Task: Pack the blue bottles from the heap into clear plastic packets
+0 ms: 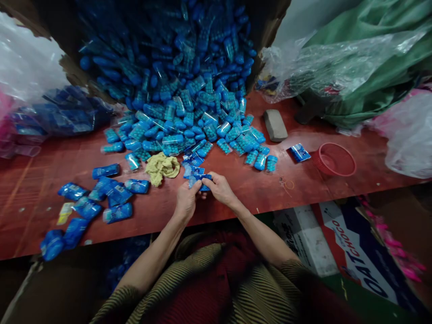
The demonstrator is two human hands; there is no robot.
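Observation:
My left hand (186, 198) and my right hand (221, 189) meet near the table's front edge. Thumbs and fingers of both pinch a small blue printed wrapper (205, 177). Just beyond them lie more flat blue wrappers (193, 161). A crumpled yellow-green cloth (162, 168) is left of these. Behind spreads a big heap of clear-and-blue capsule-shaped containers (189, 108) with small blue balls inside, spilling from a torn cardboard box (276, 18). At left, several containers in blue printed wrappers (118, 193) lie loosely together.
On the red table (236, 198) are a grey block (275, 125), a blue packet (299, 153), a red plastic basket (335, 159) and an orange rubber band (288, 184). A small yellow item (65, 213) lies left. Plastic bags (410, 135) flank both sides; printed cartons (357, 252) are below.

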